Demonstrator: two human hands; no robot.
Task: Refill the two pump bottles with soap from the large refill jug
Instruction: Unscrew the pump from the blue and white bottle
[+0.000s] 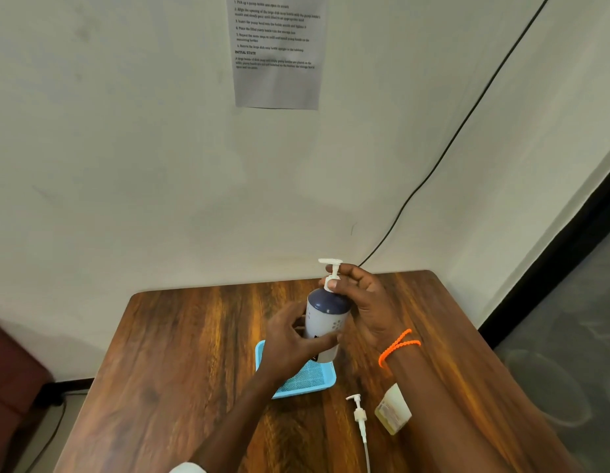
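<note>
1. Wood-grain table (194, 353) set against a pale wall, a printed sheet (278, 52) taped above it; a blue tray (296, 384) lies near the middle
2. Your left hand (290, 339) wraps the body of the pump bottle (326, 322), holding it upright just above the tray's far corner
3. Your right hand (361, 302) pinches the white pump head (332, 271) at its collar; whether you are tightening it or loosening it cannot be told
4. A second pump head (360, 418) lies loose on the table near you; beside it a pale yellow container (394, 409), half hidden under your right forearm; the refill jug cannot be identified for certain
5. Judged step: working this bottle's cap; next, keep the bottle steady and turn the collar squarely, so the thread does not cross
</note>
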